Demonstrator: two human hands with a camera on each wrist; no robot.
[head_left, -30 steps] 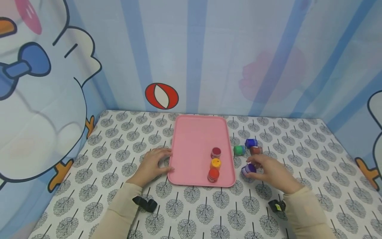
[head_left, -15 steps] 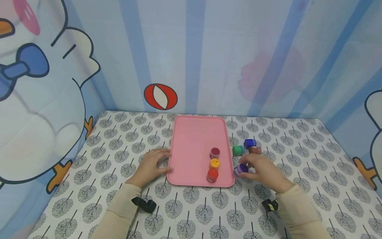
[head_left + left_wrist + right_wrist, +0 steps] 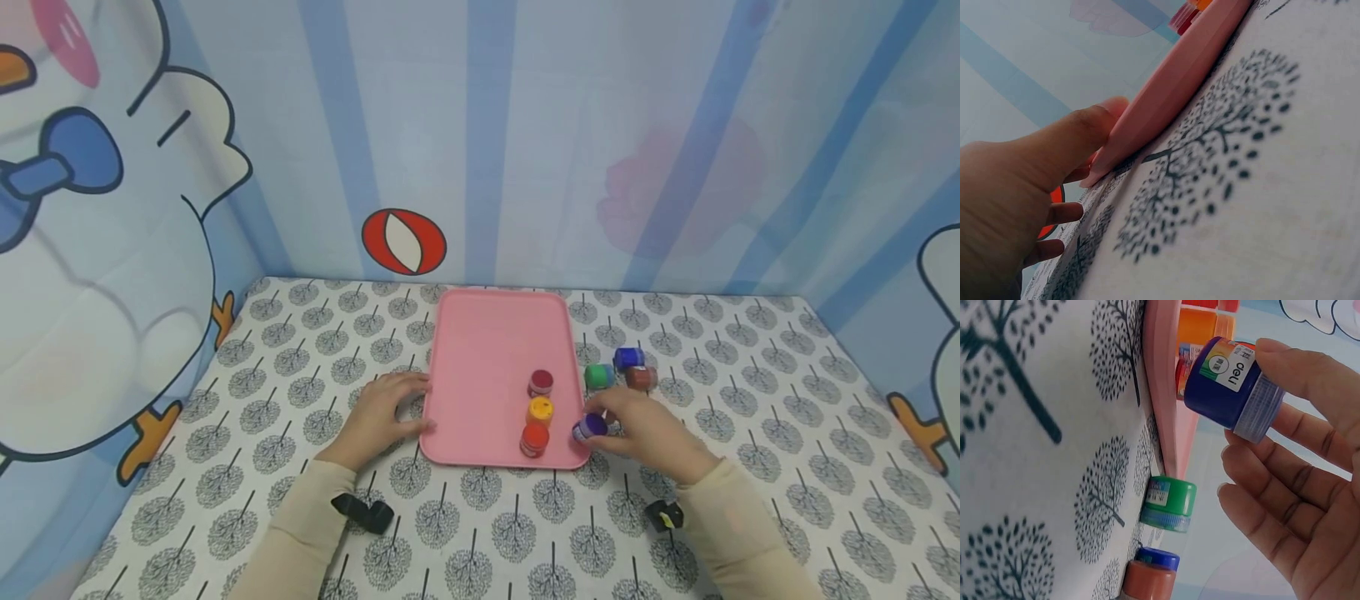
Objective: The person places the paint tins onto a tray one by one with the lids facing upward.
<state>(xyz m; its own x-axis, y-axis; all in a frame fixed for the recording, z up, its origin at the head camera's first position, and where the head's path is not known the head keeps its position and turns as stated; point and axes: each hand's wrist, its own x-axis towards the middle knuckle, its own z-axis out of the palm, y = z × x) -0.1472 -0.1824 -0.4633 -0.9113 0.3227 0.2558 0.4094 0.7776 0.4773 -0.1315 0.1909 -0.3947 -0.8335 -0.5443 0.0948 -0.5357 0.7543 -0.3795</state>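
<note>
My right hand pinches a small purple paint jar between thumb and fingers, at the right edge of the pink tray. Seen from the right wrist, this jar looks dark blue-purple, has a "deli" label and is tilted, apart from the tablecloth. My left hand touches the tray's left rim with spread thumb and fingertips; the left wrist view shows the thumb against the rim. Inside the tray, a dark red jar, a yellow-orange jar and a red jar stand in a row.
Right of the tray lie a green jar, a blue jar and a brown jar, close together. A tree-patterned cloth covers the table. A striped cartoon curtain hangs behind it.
My right hand has moved left with the purple paint jar, from the cloth beside the tray to the tray's right edge. The left hand stays at the tray's left rim.
</note>
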